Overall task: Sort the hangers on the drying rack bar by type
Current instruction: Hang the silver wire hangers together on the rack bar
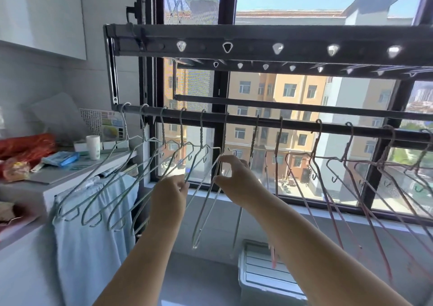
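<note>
A dark drying rack bar (295,123) runs across the window. Several pale green wire hangers (98,184) hang bunched on its left part, and several pink wire hangers (332,184) hang spread over its right part. My left hand (169,194) pinches the arm of one green hanger (196,162) near the middle. My right hand (236,179) has thumb and fingers curled around the wire of the neighbouring pale hanger (206,202), which hangs from the bar and tilts down to the left.
A white counter (58,176) at the left carries a cup (93,146), red bags (25,146) and packets. Pale blue cloth (93,223) hangs below it. A white plastic box (262,270) sits on the floor under the window. Upper rack rails (257,45) run overhead.
</note>
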The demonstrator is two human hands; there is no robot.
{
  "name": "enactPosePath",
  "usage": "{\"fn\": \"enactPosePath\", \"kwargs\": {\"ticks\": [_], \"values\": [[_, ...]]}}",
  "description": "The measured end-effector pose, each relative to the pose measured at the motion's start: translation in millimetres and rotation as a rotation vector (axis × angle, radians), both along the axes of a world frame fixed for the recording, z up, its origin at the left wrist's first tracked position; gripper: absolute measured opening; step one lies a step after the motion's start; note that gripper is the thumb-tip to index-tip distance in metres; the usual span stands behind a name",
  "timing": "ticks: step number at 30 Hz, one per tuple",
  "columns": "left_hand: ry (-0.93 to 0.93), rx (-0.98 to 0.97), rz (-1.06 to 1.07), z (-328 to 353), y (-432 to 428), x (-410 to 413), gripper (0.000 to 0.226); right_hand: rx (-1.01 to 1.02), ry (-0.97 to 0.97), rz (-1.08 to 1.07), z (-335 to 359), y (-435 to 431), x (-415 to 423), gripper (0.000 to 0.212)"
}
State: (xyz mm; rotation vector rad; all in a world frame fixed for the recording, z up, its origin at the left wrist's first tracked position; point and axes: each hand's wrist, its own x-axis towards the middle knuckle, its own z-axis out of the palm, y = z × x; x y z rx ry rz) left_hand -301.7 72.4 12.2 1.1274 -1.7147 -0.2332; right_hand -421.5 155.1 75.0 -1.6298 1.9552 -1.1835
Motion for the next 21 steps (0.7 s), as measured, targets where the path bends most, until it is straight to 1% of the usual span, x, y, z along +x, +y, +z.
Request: {"fn": "enactPosePath", "kwargs": {"ticks": [3, 6, 10, 15, 21], "values": [[0.007, -0.008, -0.025, -3, -1, -5, 0.02, 0.014, -0.003, 0.01, 0, 1, 1, 0.05], [0.014, -0.016, -0.03, -3, -1, -9, 0.02, 0.027, -0.006, 0.017, 0, 2, 4, 0.051], [0.008, 0.006, -0.059, -1, 2, -12, 0.014, 0.043, -0.03, 0.018, -3, 4, 6, 0.052], [0.035, 0.0, -0.056, 0, 5, -13, 0.021, 0.04, -0.039, 0.012, -5, 8, 7, 0.051], [0.041, -0.007, -0.043, -3, 6, -15, 0.022, 0.045, -0.048, -0.004, -6, 14, 6, 0.05]]}}
